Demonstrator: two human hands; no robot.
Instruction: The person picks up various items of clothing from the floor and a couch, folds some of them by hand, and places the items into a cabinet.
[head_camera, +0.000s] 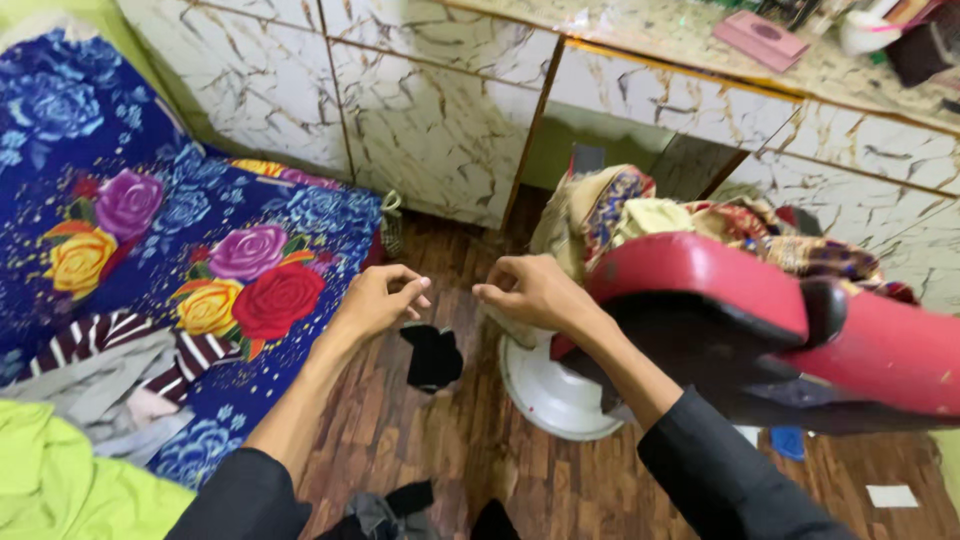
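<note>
The floor (520, 470) here is dark wood-look plank, worn and a little scuffed, and it runs up to a wall of white marble-patterned cabinet doors (430, 120) with thin brown seams. Above them sits a speckled pale counter (690, 35); a flat pink rectangular box (760, 40) lies on it near the far right, with a white bowl-like thing (865, 32) just beyond.

To the left a bed is covered by a deep blue sheet (150, 230) printed with big red, purple and yellow roses. A lime green cloth (60, 480) and a maroon-and-white striped garment (130, 345) lie crumpled at its near edge.

On the right stands a red padded chair (720, 285) with clothes heaped on its seat (650, 215); its round white base (550, 395) rests on the floor. A small white paper scrap (892, 496) and a blue scrap (788, 442) lie on the planks near it.

The left hand (378, 300) and right hand (530, 290) are held close together above the floor, each with fingers curled and thumb meeting fingertips as if pinching something fine; I cannot tell what, if anything, is between them. A small black cloth (432, 357) lies on the floor just below the hands.
</note>
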